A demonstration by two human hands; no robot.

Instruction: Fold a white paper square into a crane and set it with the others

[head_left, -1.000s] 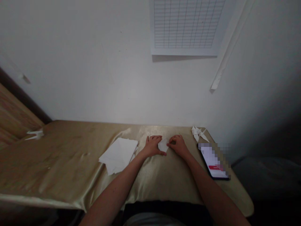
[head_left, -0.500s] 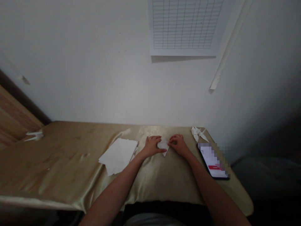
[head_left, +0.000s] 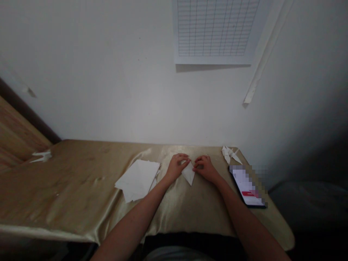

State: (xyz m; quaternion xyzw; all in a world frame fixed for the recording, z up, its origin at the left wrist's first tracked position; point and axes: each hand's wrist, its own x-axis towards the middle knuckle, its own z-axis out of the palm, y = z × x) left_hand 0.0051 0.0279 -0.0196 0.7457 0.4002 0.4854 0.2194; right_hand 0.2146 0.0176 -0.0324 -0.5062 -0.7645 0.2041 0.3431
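Observation:
A small white folded paper (head_left: 188,174) lies on the gold cloth between my hands, its narrow point toward me. At its upper left edge is my left hand (head_left: 176,166), closed, with thumb and fingertips pinching the paper near the top. My right hand (head_left: 206,168) is curled at the paper's right edge, thumb and fingers gripping it there. The fingers hide the top part of the paper.
A stack of white paper sheets (head_left: 139,178) lies to the left. Folded paper cranes (head_left: 230,154) sit at the back right, above a phone (head_left: 248,188) with a lit screen. Another white folded paper (head_left: 41,156) is far left. A white wall (head_left: 114,90) rises behind the table (head_left: 76,181).
My left thumb has moved up from the paper's lower part to its top. More of the paper shows, and its point reaches slightly nearer to me. The right hand stays about in place.

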